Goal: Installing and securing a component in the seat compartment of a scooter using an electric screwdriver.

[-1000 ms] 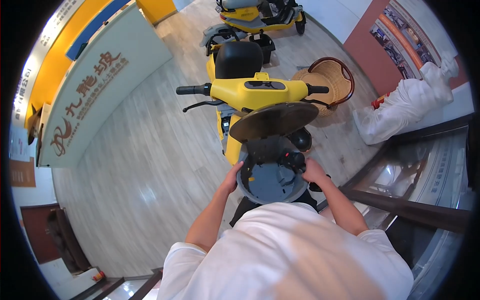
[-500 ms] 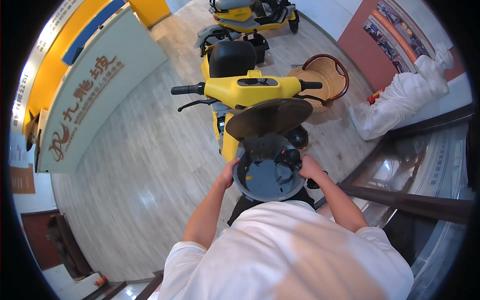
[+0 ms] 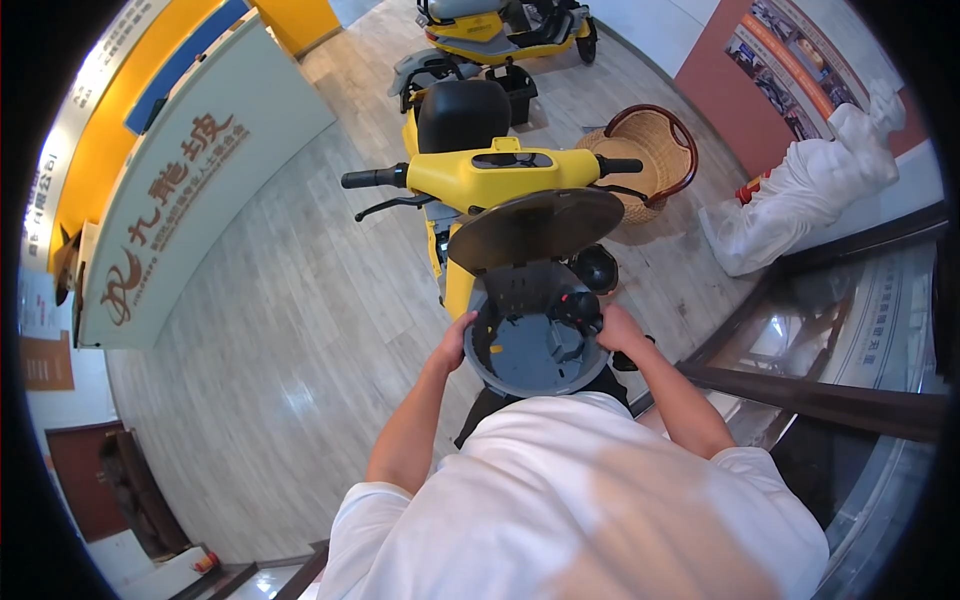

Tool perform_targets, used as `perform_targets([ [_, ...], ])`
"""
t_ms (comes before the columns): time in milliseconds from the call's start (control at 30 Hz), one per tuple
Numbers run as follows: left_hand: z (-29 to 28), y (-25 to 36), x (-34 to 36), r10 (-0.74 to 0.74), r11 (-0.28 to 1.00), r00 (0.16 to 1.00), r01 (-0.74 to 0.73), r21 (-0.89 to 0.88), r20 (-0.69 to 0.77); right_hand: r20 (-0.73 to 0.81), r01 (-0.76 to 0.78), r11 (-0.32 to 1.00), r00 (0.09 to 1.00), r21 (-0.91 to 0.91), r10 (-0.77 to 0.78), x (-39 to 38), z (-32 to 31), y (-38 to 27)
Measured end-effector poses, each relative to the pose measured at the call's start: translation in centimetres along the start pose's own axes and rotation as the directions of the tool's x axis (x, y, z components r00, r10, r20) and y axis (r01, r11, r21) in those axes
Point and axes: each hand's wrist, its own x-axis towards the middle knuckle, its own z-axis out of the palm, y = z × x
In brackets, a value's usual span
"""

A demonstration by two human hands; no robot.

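A round grey basket (image 3: 545, 378) stands in front of my body, at the front of a yellow scooter (image 3: 480, 180). Its dark round lid (image 3: 535, 232) is tipped up toward the handlebar. My left hand (image 3: 457, 340) is closed on the basket's left rim. Over the right rim, my right hand (image 3: 620, 328) is wrapped round a black power drill with red details (image 3: 577, 312), whose head points into the basket. Small dark pieces and a yellow bit lie on the basket floor, too small to name.
A wicker basket with a brown handle (image 3: 655, 150) sits right of the scooter. Behind it stand a black crate (image 3: 515, 93) and another yellow scooter (image 3: 480, 40). A white statue (image 3: 810, 190) and dark-framed glass (image 3: 800, 330) are at right, a pale counter (image 3: 200, 190) at left.
Very little differs. The basket and its lid sit slightly higher in the view. Both hands keep their grips, and the drill stays inside the right rim.
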Motion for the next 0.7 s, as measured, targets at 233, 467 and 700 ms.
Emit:
perform_targets([
  [233, -0.3, 0.7, 0.3, -0.016, 0.999, 1.0, 0.015, 0.051, 0.017, 0.005, -0.009, 1.0, 1.0, 0.017, 0.009, 0.8, 0.4, 0.5],
  [467, 0.1, 1.1, 0.3, -0.042, 0.986, 0.999, 0.044, 0.164, -0.013, -0.07, 0.017, 1.0, 0.997, 0.019, -0.015, 0.5, 1.4, 1.1],
  [700, 0.7, 1.3, -0.5, -0.046, 0.978, 0.999, 0.048, 0.203, -0.015, -0.057, 0.014, 1.0, 0.998, 0.002, -0.014, 0.6, 0.8, 1.0],
])
